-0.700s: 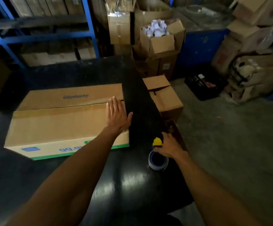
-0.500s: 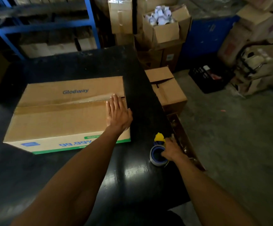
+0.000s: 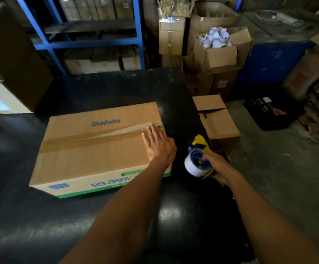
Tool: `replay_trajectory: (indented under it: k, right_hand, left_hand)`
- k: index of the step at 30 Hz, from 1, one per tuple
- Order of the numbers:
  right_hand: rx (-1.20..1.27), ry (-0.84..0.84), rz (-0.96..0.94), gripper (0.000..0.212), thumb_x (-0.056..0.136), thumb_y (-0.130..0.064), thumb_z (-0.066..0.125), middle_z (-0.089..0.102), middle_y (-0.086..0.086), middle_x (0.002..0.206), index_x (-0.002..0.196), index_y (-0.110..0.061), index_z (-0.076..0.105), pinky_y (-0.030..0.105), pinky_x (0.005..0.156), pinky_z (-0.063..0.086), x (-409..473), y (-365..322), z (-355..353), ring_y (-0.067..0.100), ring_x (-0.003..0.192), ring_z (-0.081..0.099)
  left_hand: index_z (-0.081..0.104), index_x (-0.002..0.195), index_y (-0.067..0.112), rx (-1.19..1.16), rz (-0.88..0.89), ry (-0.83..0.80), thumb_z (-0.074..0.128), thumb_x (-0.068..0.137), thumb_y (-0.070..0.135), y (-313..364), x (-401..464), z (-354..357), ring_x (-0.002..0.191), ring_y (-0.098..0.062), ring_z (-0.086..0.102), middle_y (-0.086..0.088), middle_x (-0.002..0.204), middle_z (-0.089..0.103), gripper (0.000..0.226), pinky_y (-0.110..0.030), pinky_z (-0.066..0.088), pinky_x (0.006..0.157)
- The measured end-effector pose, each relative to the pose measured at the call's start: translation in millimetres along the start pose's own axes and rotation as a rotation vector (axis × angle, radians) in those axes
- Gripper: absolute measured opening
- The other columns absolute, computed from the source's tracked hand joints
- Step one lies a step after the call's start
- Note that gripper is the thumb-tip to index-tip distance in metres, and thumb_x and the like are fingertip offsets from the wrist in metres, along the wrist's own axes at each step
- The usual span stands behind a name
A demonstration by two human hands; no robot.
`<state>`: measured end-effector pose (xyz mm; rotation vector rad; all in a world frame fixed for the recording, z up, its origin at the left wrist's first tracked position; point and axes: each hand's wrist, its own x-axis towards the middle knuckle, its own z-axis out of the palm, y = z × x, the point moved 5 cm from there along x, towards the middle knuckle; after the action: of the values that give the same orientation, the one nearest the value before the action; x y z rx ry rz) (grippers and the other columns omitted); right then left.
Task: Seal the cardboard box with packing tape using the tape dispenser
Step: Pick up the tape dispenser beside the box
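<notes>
A long cardboard box (image 3: 90, 155) printed "Glodway" lies on the black table (image 3: 40, 216), its flaps closed with a strip of brown tape along the centre seam. My left hand (image 3: 158, 144) rests flat on the box's right end, fingers spread beside the seam. My right hand (image 3: 215, 164) grips a blue and yellow tape dispenser (image 3: 197, 157) with a roll of tape, held just above the table to the right of the box.
A smaller cardboard box (image 3: 217, 121) sits on the floor past the table's right edge. Blue shelving (image 3: 90, 42), stacked cartons (image 3: 216, 52) and a black crate (image 3: 269, 111) stand behind. Another carton (image 3: 4, 92) sits at the table's far left.
My right hand has lifted the tape dispenser off the table and tilted it up. My left hand stays flat on the box's right end.
</notes>
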<state>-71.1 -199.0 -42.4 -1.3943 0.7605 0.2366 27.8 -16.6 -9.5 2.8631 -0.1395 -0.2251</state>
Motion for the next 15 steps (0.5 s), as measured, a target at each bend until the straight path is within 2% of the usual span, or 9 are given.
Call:
replay_trajectory:
  k: [1, 3, 6, 8, 11, 13, 15]
  right_hand:
    - [0.034, -0.005, -0.014, 0.024, 0.084, -0.002, 0.055, 0.071, 0.002, 0.063, 0.100, -0.010, 0.071, 0.023, 0.048, 0.050, 0, -5, -2, 0.013, 0.059, 0.066]
    - [0.071, -0.049, -0.036, 0.025, 0.085, 0.000, 0.053, 0.072, 0.003, 0.067, 0.103, -0.006, 0.070, 0.023, 0.050, 0.050, -4, -15, 1, 0.015, 0.063, 0.067]
    - [0.080, -0.121, -0.118, 0.029, 0.086, -0.002, 0.049, 0.073, -0.001, 0.076, 0.100, -0.016, 0.070, 0.023, 0.056, 0.052, -22, -38, 14, 0.013, 0.069, 0.069]
    - [-0.013, -0.114, -0.242, 0.033, 0.086, -0.007, 0.051, 0.071, -0.003, 0.082, 0.110, -0.024, 0.067, 0.027, 0.064, 0.051, -34, -59, 19, 0.012, 0.075, 0.068]
    - [-0.198, -0.043, -0.558, 0.046, 0.083, -0.009, 0.061, 0.067, -0.006, 0.101, 0.119, -0.037, 0.058, 0.030, 0.071, 0.051, -57, -94, 28, 0.011, 0.089, 0.066]
    - [-0.281, -0.003, -0.765, 0.048, 0.083, -0.009, 0.065, 0.062, -0.012, 0.109, 0.119, -0.039, 0.055, 0.024, 0.075, 0.051, -78, -112, 41, 0.004, 0.093, 0.062]
    - [-0.466, -0.015, -0.930, 0.050, 0.080, -0.015, 0.068, 0.060, -0.014, 0.112, 0.122, -0.039, 0.055, 0.017, 0.077, 0.048, -92, -122, 61, 0.002, 0.096, 0.059]
  left_hand:
    - [-0.001, 0.155, -0.001, 0.009, 0.032, -0.016, 0.022, 0.099, 0.038, 4, 0, 4, 0.151, -0.031, -0.010, -0.017, 0.164, -0.008, 0.072, -0.052, -0.007, 0.121]
    - [-0.002, 0.154, -0.002, 0.015, 0.073, -0.027, 0.021, 0.100, 0.039, 5, 1, 6, 0.151, -0.032, -0.010, -0.019, 0.164, -0.008, 0.072, -0.051, -0.007, 0.121]
    - [0.003, 0.155, -0.001, -0.174, 0.105, -0.050, 0.020, 0.104, 0.040, -4, 3, -2, 0.151, -0.033, -0.010, -0.020, 0.164, -0.007, 0.068, -0.048, -0.009, 0.121]
    - [0.021, 0.155, 0.005, -0.563, 0.064, -0.119, 0.022, 0.106, 0.044, -12, 0, -18, 0.152, -0.033, 0.000, -0.017, 0.164, 0.007, 0.063, -0.046, -0.001, 0.123]
    - [0.053, 0.139, 0.012, -1.232, -0.180, -0.176, 0.027, 0.102, 0.056, -33, -13, -47, 0.136, -0.027, 0.044, -0.011, 0.147, 0.049, 0.063, -0.039, 0.028, 0.114]
    - [0.056, 0.134, 0.005, -1.534, -0.303, -0.251, 0.027, 0.102, 0.056, -39, -24, -65, 0.127, -0.027, 0.053, -0.013, 0.140, 0.056, 0.067, -0.038, 0.035, 0.109]
    - [0.049, 0.137, -0.001, -1.737, -0.294, -0.364, 0.028, 0.101, 0.057, -36, -36, -86, 0.130, -0.031, 0.051, -0.017, 0.136, 0.056, 0.072, -0.042, 0.034, 0.114]
